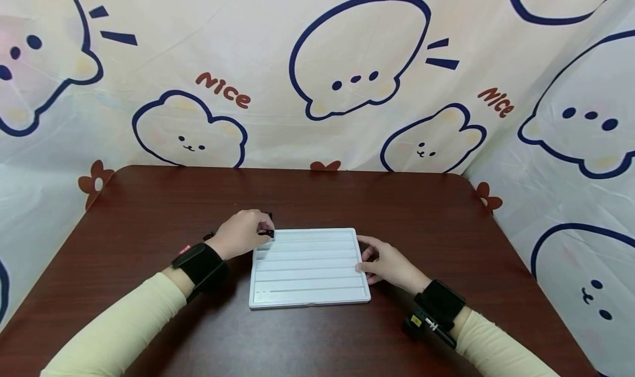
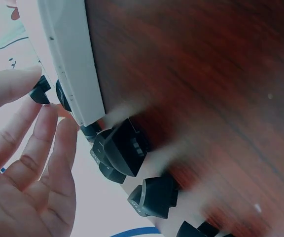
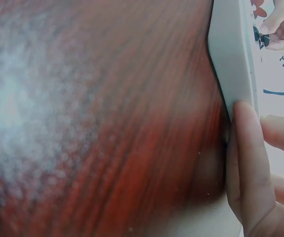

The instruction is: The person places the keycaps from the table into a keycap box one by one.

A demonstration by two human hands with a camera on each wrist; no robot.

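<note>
You had a white ridged tray (image 1: 307, 261) lying on the tabletop (image 1: 173, 200) in front of you, most of its grooves bare; a second keycap (image 2: 63, 95) appeared to sit at its far left corner, by your fingers. Your left hand (image 1: 243, 231) was at that corner, thumb and fingertips pinching one small black keycap (image 2: 40, 91); the other fingers extended loosely. More black keycaps (image 2: 154, 197) stood on the tabletop just beyond the tray. Your right hand (image 1: 387, 264) held the tray's right edge, thumb over the rim and fingers along the side. The patterned curtain (image 1: 278, 129) behind read "Nice" twice in reddish-brown letters. Marks on the keycaps and the red tag (image 1: 185, 249) on your left wristband (image 1: 203, 269) were too small to read.
</note>
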